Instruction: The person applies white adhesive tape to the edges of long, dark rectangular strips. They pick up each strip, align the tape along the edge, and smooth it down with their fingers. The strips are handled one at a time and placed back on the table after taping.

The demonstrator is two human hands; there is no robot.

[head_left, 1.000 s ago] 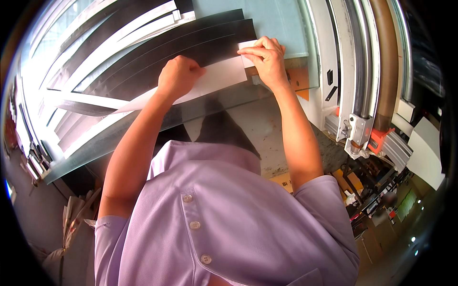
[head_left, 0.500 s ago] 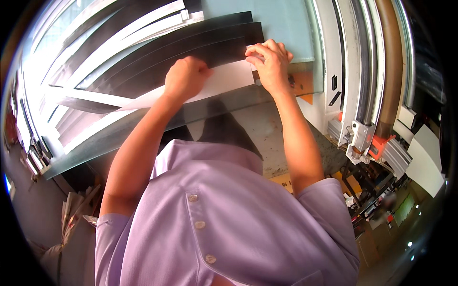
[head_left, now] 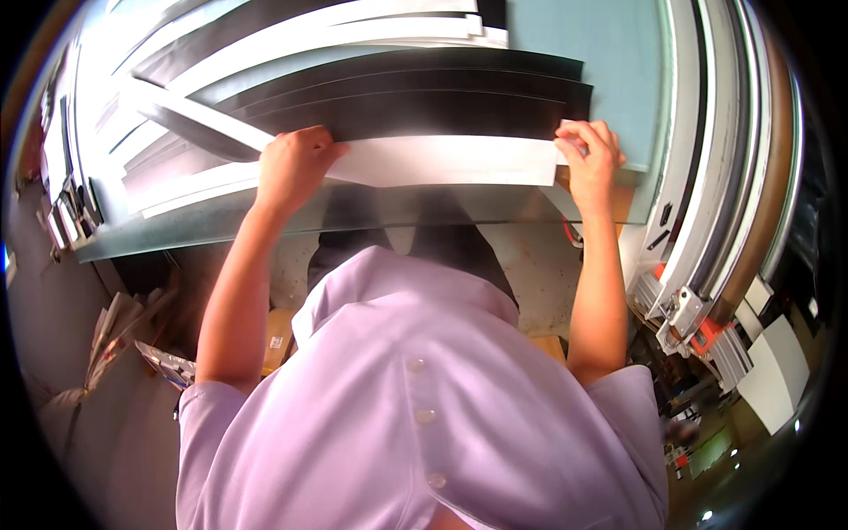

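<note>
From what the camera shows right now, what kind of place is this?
Probably a workshop. Both hands, left hand and right hand, hold a long white strip on a glass table, beside stacked dark strips and metal frame profiles.

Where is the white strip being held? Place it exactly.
In the head view, the white strip lies upper centre along the near edge of the table, between the left hand and right hand, just before the black strips.
</note>
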